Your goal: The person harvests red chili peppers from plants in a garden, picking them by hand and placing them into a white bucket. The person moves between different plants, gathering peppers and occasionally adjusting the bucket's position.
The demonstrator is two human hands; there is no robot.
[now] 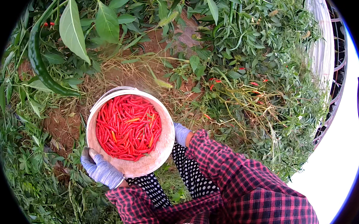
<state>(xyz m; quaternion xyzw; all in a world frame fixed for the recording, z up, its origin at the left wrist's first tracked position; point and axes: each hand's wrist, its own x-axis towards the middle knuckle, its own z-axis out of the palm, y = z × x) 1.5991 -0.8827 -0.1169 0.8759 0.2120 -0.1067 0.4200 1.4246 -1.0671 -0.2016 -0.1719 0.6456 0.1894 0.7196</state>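
At the far left, a long, curved, glossy dark green chilli pepper (41, 64) hangs beneath broad green leaves (72, 30). Below it to the right, reddish-brown bare soil (64, 127) shows between low green plants and dry straw-coloured stalks. The left hand, in a light blue-grey knitted glove (104, 171), is at the lower left edge of a round, off-white plastic bucket (138, 166) with a soiled inner wall; its grip is closed on the rim, the thumb lying along it. Slender, shiny red chilli peppers (128, 126) lie heaped inside the bucket, with a few orange-yellow ones among them. The bucket's underside is hidden, so I cannot tell whether it touches the ground. Black trousers with white dots (194, 179) show below the bucket. The right hand (182, 134), gloved alike, is against the bucket's right edge; its fingers are hidden behind the wall, so I cannot tell how far its grip is closed. A red-and-black checked cloth sleeve (230, 166) covers that forearm. Further right, pale yellow-green leafless stems (249, 95) spread among green plants, with scattered red peppers nearby. A whitish sheet (319, 38) and a dark curved frame (339, 65) stand at the far right.
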